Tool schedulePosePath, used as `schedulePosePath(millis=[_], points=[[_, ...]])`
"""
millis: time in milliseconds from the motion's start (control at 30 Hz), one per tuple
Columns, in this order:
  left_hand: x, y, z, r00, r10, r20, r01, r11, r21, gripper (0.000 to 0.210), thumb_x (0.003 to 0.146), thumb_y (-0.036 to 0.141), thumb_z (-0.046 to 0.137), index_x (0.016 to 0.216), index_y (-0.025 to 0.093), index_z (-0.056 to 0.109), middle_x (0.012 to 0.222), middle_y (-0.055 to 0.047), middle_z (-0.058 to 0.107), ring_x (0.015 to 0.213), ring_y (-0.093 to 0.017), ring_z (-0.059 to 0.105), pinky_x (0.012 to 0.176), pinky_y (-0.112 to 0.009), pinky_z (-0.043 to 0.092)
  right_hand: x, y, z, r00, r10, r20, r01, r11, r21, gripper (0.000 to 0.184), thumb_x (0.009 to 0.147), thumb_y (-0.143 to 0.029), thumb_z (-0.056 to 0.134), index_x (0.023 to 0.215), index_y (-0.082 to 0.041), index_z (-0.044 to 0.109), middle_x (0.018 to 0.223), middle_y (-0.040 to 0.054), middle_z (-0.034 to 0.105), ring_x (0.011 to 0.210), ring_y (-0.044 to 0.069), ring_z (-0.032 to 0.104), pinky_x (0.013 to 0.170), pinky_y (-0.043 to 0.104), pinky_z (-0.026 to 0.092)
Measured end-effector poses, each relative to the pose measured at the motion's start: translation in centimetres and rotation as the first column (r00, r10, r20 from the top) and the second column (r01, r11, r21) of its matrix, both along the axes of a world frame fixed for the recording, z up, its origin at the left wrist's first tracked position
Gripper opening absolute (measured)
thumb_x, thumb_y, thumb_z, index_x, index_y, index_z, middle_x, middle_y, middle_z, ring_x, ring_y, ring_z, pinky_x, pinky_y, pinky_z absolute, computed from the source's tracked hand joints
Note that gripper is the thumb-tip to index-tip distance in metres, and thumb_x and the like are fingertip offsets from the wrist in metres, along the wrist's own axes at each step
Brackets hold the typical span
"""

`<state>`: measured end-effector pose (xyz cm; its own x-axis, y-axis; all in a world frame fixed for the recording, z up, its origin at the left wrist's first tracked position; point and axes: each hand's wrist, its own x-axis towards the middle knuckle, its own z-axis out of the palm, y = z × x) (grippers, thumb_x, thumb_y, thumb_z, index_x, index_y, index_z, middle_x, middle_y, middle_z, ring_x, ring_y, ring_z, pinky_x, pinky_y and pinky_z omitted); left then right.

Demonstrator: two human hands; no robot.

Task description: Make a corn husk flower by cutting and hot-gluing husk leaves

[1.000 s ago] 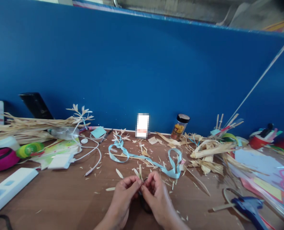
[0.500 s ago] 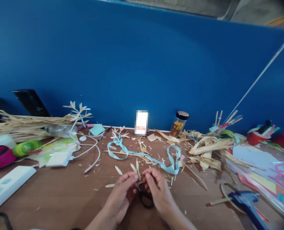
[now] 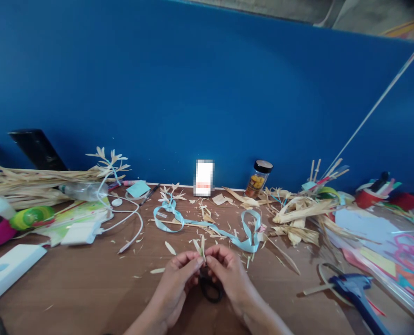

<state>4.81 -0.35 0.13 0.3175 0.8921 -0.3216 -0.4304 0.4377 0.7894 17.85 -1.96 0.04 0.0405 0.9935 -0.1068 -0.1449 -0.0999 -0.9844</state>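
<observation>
Two or more slim, pale, petal-shaped husk strips stand up between the fingertips, above the near middle of the brown wooden table. Clock face centred on them, 12 toward the tall blue partition.

Left hand: thumb and forefinger pinch the strips near their base; other fingers curled under. Right hand: thumb and forefinger tips come up to the same strips from the 3 o'clock side; cannot tell from where I stand whether they grip or merely touch.

At 6, between the wrists, a black loop-shaped handle lies on the table; remainder hidden by the hands.

Surroundings noted. 11: a pale husk flower, petals spread, beside a looped, shiny light-blue ribbon that runs across 12 to 1. 1, farther back: a clear black-lidded jar with yellow contents, leaning. 2: a crumpled bundle of dry straw-coloured husks. Just past 3: a blue glue gun, a pale stick at its nose. 9: a long white power strip. 10: a clear plastic bottle on its side.
</observation>
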Motion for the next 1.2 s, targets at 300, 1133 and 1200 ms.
schedulePosePath(millis=[300, 1133, 1200], points=[[-0.01, -0.22, -0.06, 1.0, 0.004, -0.018, -0.004, 1.0, 0.018, 0.013, 0.061, 0.024, 0.074, 0.065, 0.015, 0.066, 0.059, 0.002, 0.059, 0.052, -0.007, 0.049, 0.049, -0.017, 0.037, 0.0, 0.08, 0.07, 0.997, 0.008, -0.074, -0.011, 0.999, -0.04, 0.022, 0.069, -0.035, 0.067, 0.076, -0.015, 0.06, 0.055, -0.0051, 0.051, 0.048, 0.007, 0.043, 0.044, 0.017, 0.033], [0.1, -0.06, -0.28, 0.999, -0.008, -0.052, 0.011, 0.998, 0.061, 0.011, 0.065, 0.023, 0.071, 0.064, 0.014, 0.066, 0.058, 0.001, 0.06, 0.052, -0.006, 0.05, 0.052, -0.017, 0.04, -0.02, -0.02, -0.03, 0.997, -0.015, -0.082, 0.012, 0.999, -0.031, 0.018, 0.069, -0.03, 0.067, 0.077, -0.015, 0.063, 0.056, -0.0043, 0.053, 0.049, 0.007, 0.042, 0.046, 0.018, 0.033], [0.1, -0.03, -0.24, 0.998, -0.019, -0.055, 0.023, 0.997, 0.075, 0.011, 0.066, 0.023, 0.071, 0.064, 0.013, 0.066, 0.059, 0.001, 0.061, 0.052, -0.006, 0.05, 0.052, -0.017, 0.04, -0.02, -0.05, -0.16, 0.997, -0.01, -0.077, 0.007, 0.999, -0.031, 0.018, 0.069, -0.031, 0.067, 0.077, -0.015, 0.062, 0.055, -0.0045, 0.052, 0.049, 0.007, 0.042, 0.045, 0.018, 0.032]])
